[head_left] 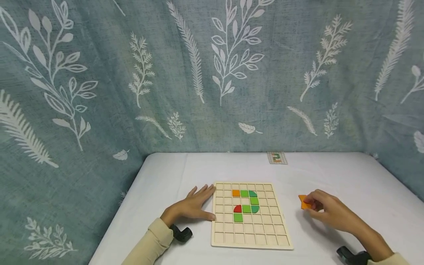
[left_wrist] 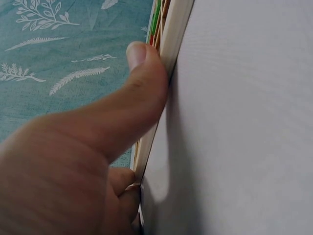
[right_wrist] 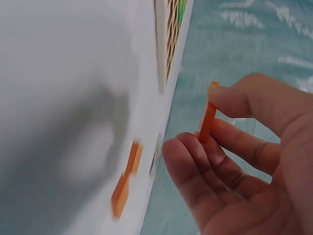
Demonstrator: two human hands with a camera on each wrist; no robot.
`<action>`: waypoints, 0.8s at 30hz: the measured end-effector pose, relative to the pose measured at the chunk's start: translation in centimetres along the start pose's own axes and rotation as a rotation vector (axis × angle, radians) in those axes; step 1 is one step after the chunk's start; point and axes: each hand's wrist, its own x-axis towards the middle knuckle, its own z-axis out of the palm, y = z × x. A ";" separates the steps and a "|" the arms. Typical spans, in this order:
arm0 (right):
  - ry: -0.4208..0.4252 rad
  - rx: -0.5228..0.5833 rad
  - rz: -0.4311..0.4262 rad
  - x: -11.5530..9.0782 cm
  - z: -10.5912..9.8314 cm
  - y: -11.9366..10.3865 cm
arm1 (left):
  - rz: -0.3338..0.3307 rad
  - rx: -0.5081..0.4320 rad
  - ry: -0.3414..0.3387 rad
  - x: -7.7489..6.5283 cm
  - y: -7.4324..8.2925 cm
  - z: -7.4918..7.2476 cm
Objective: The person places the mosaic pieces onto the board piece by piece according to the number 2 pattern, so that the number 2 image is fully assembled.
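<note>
A cream wooden grid board (head_left: 246,239) lies on the table with several coloured tiles in its cells. Among them are an orange square (head_left: 236,193), a red rounded tile (head_left: 237,209), green squares (head_left: 244,193) and dark green rounded tiles (head_left: 254,209). My left hand (head_left: 192,206) rests at the board's left edge, thumb and fingers spread along it. To the right of the board, my right hand (head_left: 326,209) pinches a thin orange tile (right_wrist: 208,120) between thumb and fingers. More orange tile (right_wrist: 126,181) lies on the table beyond those fingers, blurred.
A small card (head_left: 277,158) with a coloured grid pattern lies at the table's back edge. The white tablecloth (head_left: 198,169) meets a blue-green leaf-print curtain (head_left: 205,121) behind it. Each wrist carries a black camera mount (head_left: 181,233).
</note>
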 end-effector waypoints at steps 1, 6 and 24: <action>-0.002 0.005 -0.014 0.1 0.2 -0.4 | 0.002 0.002 -0.002 0.1 0.1 0.0; -0.042 0.043 -0.040 1.0 0.8 -2.8 | 0.001 -0.004 -0.008 0.1 0.3 0.1; -0.198 0.172 -0.177 4.8 4.4 -9.1 | 0.004 -0.003 0.012 -0.1 0.5 0.0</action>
